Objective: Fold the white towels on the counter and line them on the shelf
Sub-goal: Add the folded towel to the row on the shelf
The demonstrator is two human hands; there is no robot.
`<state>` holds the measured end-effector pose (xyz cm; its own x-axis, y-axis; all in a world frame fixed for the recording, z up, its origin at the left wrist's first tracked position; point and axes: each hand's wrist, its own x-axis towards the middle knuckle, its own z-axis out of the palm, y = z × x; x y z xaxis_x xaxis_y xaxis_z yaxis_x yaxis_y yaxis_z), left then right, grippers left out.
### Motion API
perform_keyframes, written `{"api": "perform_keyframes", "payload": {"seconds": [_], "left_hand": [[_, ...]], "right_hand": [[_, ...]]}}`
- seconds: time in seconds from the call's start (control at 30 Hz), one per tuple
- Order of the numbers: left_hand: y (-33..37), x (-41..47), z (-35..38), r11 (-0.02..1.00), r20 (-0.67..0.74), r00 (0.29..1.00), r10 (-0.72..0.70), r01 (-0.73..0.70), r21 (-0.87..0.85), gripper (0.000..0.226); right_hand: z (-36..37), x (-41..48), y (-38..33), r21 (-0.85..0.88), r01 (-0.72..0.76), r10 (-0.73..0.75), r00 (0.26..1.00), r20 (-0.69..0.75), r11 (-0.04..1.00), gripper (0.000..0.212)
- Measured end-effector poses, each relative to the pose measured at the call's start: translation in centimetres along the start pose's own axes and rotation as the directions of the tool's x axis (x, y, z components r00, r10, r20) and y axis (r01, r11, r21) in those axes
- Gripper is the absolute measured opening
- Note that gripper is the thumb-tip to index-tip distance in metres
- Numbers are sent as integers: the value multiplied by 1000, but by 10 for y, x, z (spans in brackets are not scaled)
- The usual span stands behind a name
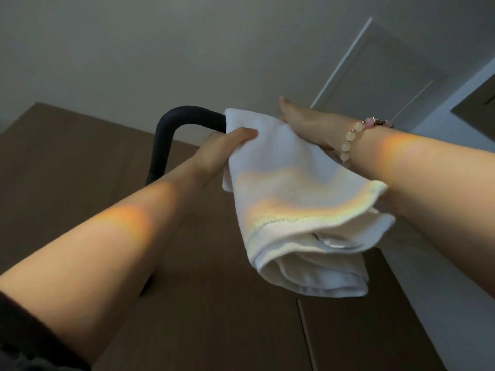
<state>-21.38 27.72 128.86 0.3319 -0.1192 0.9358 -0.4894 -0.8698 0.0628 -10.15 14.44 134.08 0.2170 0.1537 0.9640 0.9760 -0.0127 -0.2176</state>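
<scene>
Smooth brown cabinet panels (pixel 80 162) rose against a pale grey wall (pixel 187 44), with a rounded matte black tube (pixel 171 121) bending behind. Raised between both arms hung the white towel (pixel 289 199), soft ribbed terry folded in loose layers. The left hand (pixel 227 145) pinched its edge. The right hand (pixel 308 124), a beaded bracelet (pixel 351 137) at its wrist, lay against the top, fingers hidden, grip unclear.

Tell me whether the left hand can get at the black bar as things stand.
Probably yes: the left hand sits right beside the black bar with nothing between, though it grips the white towel and would have to let go first.
</scene>
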Motion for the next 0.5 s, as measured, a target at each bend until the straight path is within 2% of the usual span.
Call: {"api": "perform_keyframes", "payload": {"seconds": [0.1,0.17,0.2,0.23,0.27,0.3,0.4,0.47,0.5], "left_hand": [[-1,-1,-1,1000,44,999,-28,28,10,65],[1,-4,-4,998,116,991,-67,66,14,78],[2,-5,-6,997,151,985,-81,81,7,83],[4,-6,-7,996,175,980,-90,91,6,84],[5,-7,-7,995,188,977,-103,104,8,82],[6,-9,-8,993,190,975,-115,116,4,79],[5,-11,-9,995,197,975,-100,99,17,80],[5,-13,-10,995,195,976,-94,89,35,77],[6,-15,-9,995,192,976,-100,96,29,75]], "right_hand": [[2,-7,-1,54,48,-48,999,-1,997,54],[5,-12,4,155,68,-67,998,-13,986,47],[7,-14,4,190,69,-65,997,-30,979,48],[10,-18,4,257,57,-40,997,-73,965,58],[12,-21,6,351,17,37,988,-147,936,71],[12,-24,10,416,0,103,969,-224,909,75],[8,-42,25,399,-45,181,933,-311,916,75],[2,-50,31,447,-95,223,944,-244,890,77],[2,-53,30,494,-120,214,967,-138,861,73]]}}
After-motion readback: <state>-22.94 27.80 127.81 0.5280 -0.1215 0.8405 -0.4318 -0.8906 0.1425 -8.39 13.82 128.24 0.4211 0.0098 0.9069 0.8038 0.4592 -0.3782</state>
